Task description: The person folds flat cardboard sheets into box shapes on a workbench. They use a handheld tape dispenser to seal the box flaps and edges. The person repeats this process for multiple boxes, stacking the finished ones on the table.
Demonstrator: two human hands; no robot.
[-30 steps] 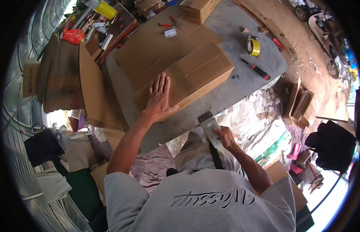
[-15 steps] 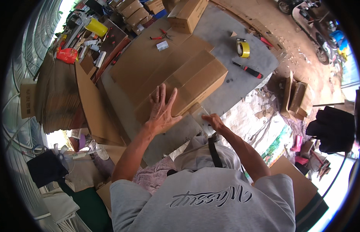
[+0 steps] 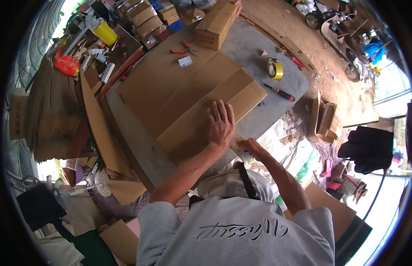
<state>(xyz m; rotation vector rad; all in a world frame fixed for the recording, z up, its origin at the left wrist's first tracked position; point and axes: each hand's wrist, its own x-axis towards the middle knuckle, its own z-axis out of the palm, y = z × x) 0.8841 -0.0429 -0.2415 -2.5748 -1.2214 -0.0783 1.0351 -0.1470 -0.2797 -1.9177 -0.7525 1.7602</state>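
I see left hand (image 3: 220,124) flat, holding nothing, on flattened cardboard box (image 3: 192,95) | right hand (image 3: 246,145) pinching scraper (image 3: 239,153), near edge | box unassembled.

We saw a yellow roll of tape (image 3: 275,69) on the grey surface (image 3: 259,44), with a red-handled black tool (image 3: 280,92) just beside it. Red-handled pliers (image 3: 183,48) and a small white card (image 3: 185,61) lay near a closed brown cardboard box (image 3: 217,24). At the left stood a tall stack of flattened cardboard sheets (image 3: 53,115), a red bag (image 3: 67,64) and a yellow container (image 3: 105,33).
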